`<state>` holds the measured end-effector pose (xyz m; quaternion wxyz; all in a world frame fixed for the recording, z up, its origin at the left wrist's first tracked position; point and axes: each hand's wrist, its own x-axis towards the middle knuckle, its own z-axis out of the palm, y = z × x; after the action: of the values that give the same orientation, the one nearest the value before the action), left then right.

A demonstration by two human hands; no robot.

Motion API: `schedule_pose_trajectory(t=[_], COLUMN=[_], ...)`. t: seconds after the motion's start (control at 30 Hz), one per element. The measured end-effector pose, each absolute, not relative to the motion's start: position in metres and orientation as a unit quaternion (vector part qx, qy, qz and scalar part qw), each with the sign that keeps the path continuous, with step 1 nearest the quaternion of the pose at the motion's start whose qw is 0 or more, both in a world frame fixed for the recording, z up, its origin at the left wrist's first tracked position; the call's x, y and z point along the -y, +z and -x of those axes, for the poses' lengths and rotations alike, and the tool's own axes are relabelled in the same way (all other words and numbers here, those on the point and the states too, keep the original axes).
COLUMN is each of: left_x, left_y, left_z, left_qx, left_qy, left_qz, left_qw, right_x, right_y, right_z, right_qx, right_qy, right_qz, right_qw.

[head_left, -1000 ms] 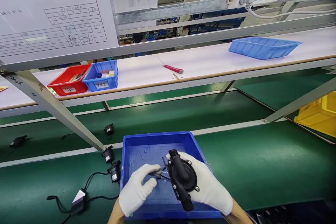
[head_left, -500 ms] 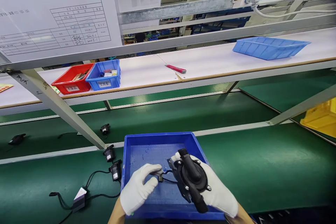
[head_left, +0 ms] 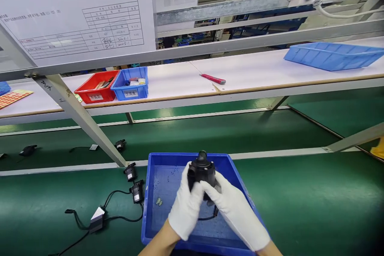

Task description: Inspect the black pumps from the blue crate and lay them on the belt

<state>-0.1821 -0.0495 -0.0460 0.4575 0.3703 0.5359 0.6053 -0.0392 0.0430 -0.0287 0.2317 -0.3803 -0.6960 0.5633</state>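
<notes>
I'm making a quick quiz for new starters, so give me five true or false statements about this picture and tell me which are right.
1. The left hand and the right hand both hold the black device. True.
2. The left hand is bare. False: it wears a white glove.
3. The red bin stands beside the small blue bin. True.
4. The red tool lies on the white shelf. True.
5. The red bin is on the right of the red tool in the picture. False: it is on the left.
</notes>
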Motion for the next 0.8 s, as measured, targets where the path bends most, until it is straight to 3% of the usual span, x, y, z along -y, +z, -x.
schedule_pose_trajectory(t=[0.1, 0.27, 0.37, 0.47, 0.6, 0.7, 0.8], left_x=[0.035, 0.029, 0.034, 0.044, 0.059, 0.044, -0.001], left_y=[-0.071, -0.089, -0.073, -0.051, -0.037, -0.045, -0.074], left_z=[0.184, 0.187, 0.18, 0.169, 0.177, 0.212, 0.242], left_qx=[-0.447, -0.354, -0.354, -0.428, -0.563, -0.499, -0.469], left_qy=[0.65, 0.618, 0.655, 0.68, 0.609, 0.55, 0.464], left_qz=[-0.261, -0.217, -0.213, -0.239, -0.336, -0.408, -0.419], left_qw=[0.557, 0.667, 0.633, 0.545, 0.446, 0.531, 0.624], right_x=[-0.038, -0.044, -0.04, -0.027, -0.019, -0.027, -0.039], right_y=[-0.018, -0.017, -0.016, -0.013, -0.012, -0.007, 0.012], right_z=[0.029, 0.012, 0.017, 0.032, 0.047, 0.042, 0.028], right_qx=[0.678, 0.627, 0.644, 0.713, 0.74, 0.708, 0.632], right_qy=[0.62, 0.65, 0.595, 0.491, 0.426, 0.494, 0.58], right_qz=[0.336, 0.324, 0.399, 0.469, 0.504, 0.465, 0.404], right_qw=[0.206, 0.282, 0.268, 0.174, 0.127, 0.194, 0.318])
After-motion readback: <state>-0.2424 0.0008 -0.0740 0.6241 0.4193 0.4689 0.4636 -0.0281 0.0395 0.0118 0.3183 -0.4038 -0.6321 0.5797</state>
